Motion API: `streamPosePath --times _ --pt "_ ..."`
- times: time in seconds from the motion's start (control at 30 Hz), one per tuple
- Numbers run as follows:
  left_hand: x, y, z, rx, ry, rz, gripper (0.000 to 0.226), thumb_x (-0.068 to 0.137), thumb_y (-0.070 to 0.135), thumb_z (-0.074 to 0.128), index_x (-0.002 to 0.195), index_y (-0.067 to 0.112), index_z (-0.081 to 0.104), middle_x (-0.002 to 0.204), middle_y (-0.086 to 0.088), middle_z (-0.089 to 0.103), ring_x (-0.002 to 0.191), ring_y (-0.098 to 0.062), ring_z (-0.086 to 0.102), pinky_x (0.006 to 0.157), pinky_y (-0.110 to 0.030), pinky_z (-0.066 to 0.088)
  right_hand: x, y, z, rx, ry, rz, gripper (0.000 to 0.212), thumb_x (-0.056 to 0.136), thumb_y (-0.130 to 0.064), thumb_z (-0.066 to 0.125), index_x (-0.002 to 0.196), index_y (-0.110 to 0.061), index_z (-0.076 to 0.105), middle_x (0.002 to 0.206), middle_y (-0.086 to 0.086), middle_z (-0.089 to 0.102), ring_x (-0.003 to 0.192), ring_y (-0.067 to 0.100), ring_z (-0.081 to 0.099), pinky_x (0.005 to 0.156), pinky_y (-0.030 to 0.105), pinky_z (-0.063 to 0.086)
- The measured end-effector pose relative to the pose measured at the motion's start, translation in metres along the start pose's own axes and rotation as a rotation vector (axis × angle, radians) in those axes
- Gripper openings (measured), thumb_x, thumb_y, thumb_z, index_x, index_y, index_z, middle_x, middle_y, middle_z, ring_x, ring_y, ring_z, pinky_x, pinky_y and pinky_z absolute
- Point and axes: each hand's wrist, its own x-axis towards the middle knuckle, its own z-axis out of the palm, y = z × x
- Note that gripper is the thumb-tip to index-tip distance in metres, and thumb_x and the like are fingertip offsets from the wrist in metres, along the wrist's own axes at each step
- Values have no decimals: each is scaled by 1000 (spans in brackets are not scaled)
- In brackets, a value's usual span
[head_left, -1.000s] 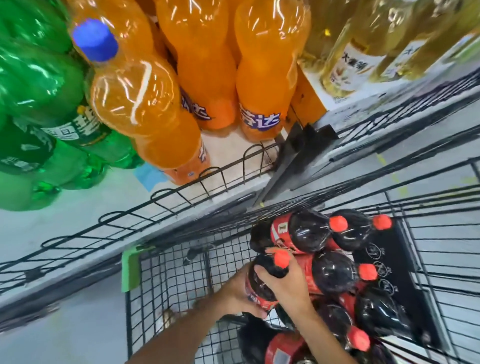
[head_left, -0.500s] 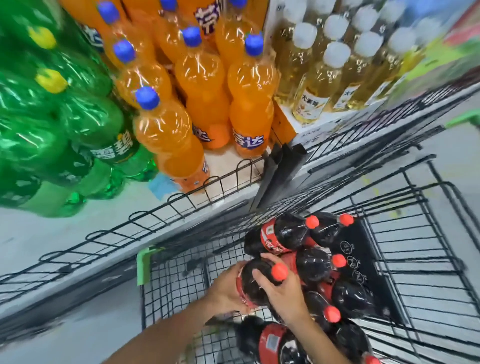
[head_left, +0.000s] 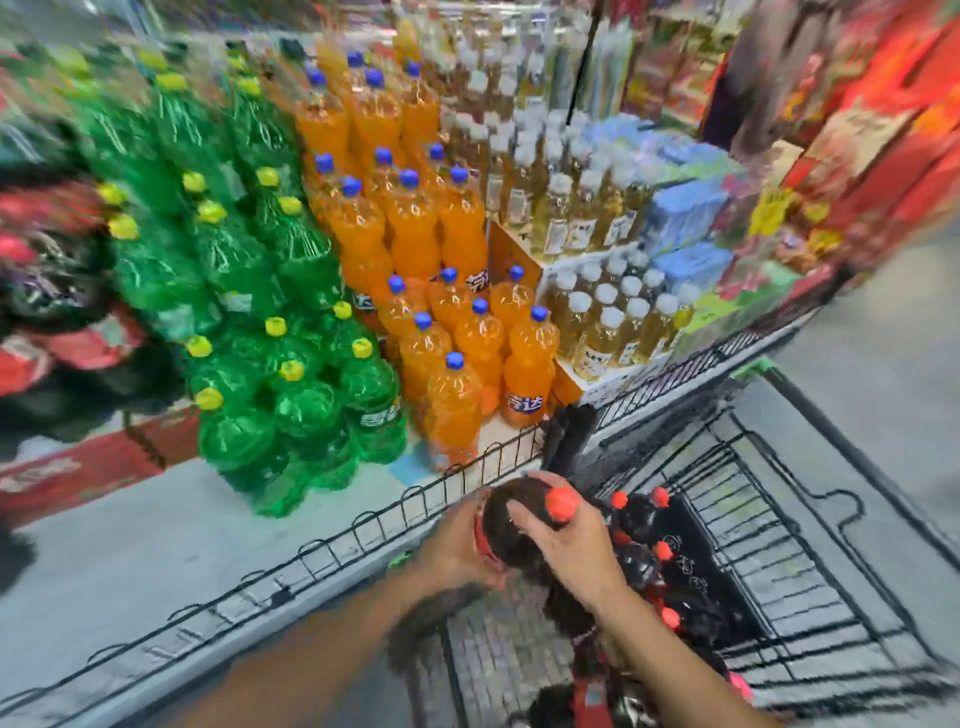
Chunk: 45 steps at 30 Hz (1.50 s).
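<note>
A large dark cola bottle (head_left: 511, 519) with a red cap and red label is held in both my hands above the wire shopping cart (head_left: 789, 587). My left hand (head_left: 457, 551) grips its lower body from the left. My right hand (head_left: 571, 545) curls over its shoulder just below the cap. Several more cola bottles (head_left: 649, 561) with red caps lie in the cart under and to the right of my hands. The picture is blurred by motion.
A low wire fence (head_left: 322, 551) edges the display platform on the left of the cart. Behind it stand green soda bottles (head_left: 270, 332), orange soda bottles (head_left: 457, 343) with blue caps and pale yellow bottles (head_left: 602, 322) with white caps. Red packaged goods (head_left: 883, 145) fill the far right.
Both hands have lifted the cola bottle up out of the pile in the cart. The view has swung upward, and far more of the shelves shows.
</note>
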Motion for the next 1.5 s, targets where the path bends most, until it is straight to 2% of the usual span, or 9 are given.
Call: streamPosePath --times 0.23,0.33,0.5,0.63,0.87,1.03,1.17,1.3,1.5 --pt "-58 27 -84 76 179 178 92 42 34 94 124 36 52 114 8 69 104 -12 68 94 -37 56 -33 -102 37 -15 3 -206 37 83 -36 85 117 -37 72 112 -19 75 108 1 69 102 36 55" --pt "-86 37 -115 63 278 252 99 43 28 97 129 37 50 121 11 67 114 -12 65 97 -29 52 -42 -139 50 -19 -38 -281 43 79 -49 83 119 -43 70 112 -17 76 108 1 69 99 35 57" --pt "-138 57 -157 76 414 263 98 43 27 98 127 38 48 119 15 66 112 0 62 98 -30 53 -52 -183 69 -3 -169 -415 44 84 -34 84 125 -36 69 114 -23 69 104 -18 62 84 5 50" --pt "-178 49 -179 95 508 217 107 40 27 99 132 40 46 124 9 65 116 -15 64 97 -48 54 -57 -203 92 36 -277 -469 43 83 -34 85 123 -39 68 118 -21 67 106 -18 61 82 7 52" --pt "-265 21 -211 73 683 163 102 43 14 97 132 32 50 123 11 66 115 -7 63 101 -36 52 -79 -225 166 43 -426 -520 37 79 -41 86 113 -45 72 101 -24 76 98 -8 69 97 36 59" --pt "-321 -20 -236 8 748 128 103 45 8 94 135 30 47 127 12 63 117 -4 60 97 -29 53 -108 -241 234 13 -515 -585 35 79 -40 87 109 -49 71 103 -22 76 100 -3 70 99 33 57" --pt "-359 -67 -271 9 766 83 104 44 17 93 135 36 45 124 12 65 114 -14 64 89 -46 57 -128 -256 298 1 -546 -598 35 79 -37 88 108 -48 71 101 -26 75 99 -5 70 99 32 56" --pt "-395 -114 -312 -30 784 101 106 44 16 93 137 34 46 129 12 63 122 -11 60 98 -45 54 -148 -268 371 -22 -523 -632 40 73 -53 82 110 -51 69 106 -26 74 106 0 69 101 34 54" --pt "-426 -177 -369 -65 767 152 105 41 18 91 135 29 47 127 13 62 120 -9 60 101 -39 51 -176 -287 452 -51 -497 -673 36 81 -22 87 107 -41 72 108 -28 73 105 -4 67 92 10 46"
